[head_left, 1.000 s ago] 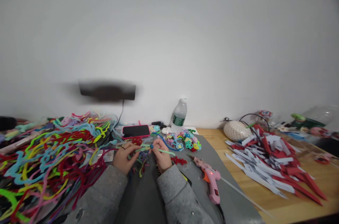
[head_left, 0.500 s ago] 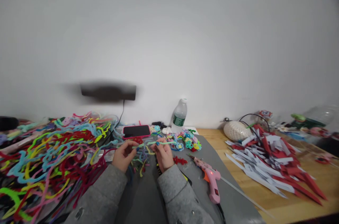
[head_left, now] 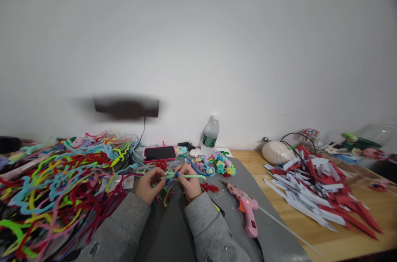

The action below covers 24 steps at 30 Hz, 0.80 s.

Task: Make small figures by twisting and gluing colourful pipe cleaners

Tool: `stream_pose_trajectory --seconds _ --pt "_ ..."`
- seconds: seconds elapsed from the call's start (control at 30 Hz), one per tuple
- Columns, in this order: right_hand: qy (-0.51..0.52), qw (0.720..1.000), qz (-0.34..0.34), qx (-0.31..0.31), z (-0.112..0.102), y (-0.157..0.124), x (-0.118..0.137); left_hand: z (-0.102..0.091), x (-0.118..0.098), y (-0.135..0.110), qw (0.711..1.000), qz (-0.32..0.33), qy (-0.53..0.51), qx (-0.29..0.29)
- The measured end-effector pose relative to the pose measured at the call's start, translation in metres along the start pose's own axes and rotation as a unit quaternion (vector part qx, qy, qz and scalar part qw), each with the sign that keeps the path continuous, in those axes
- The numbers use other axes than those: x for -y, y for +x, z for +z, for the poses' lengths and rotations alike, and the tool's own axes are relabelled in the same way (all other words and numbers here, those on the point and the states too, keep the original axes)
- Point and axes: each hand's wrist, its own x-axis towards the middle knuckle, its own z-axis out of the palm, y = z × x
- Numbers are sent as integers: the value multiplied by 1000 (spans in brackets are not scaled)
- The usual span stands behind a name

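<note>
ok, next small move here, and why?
Probably have the right hand bend the green stem's loose tail back toward the left hand. Both hands have the work pinched close together, and that tail sticks out past the right fingers, apparently unattached.

You have two hands here, one left hand (head_left: 149, 186) and one right hand (head_left: 190, 185), with at least one pale green fuzzy strand (head_left: 197, 177) at your fingers (head_left: 186, 168). Beyond them you have one phone (head_left: 159, 153) and one bottle (head_left: 210, 137); to their right, one glue gun (head_left: 248, 209); farther right, one paper-strip pile (head_left: 319, 187); to their left, one heap of strands (head_left: 58, 187), too tangled to count.
</note>
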Motion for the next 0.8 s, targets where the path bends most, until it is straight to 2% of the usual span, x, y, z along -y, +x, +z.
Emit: stream_pose_trajectory --seconds 0.23,0.37,0.47,0.67,0.8 --pt "-18 1000 -7 12 4 1 5 -5 2 2 991 86 99 -25" --pt "-29 999 0 32 7 1 12 -7 1 2 985 106 135 -30" --pt "-17 999 2 37 8 1 11 -9 -2 2 978 125 168 -9" --pt "56 997 52 16 3 0 1 -15 -7 4 967 139 210 46" --pt "84 995 56 -5 2 0 -1 -16 -7 4 971 128 198 45"
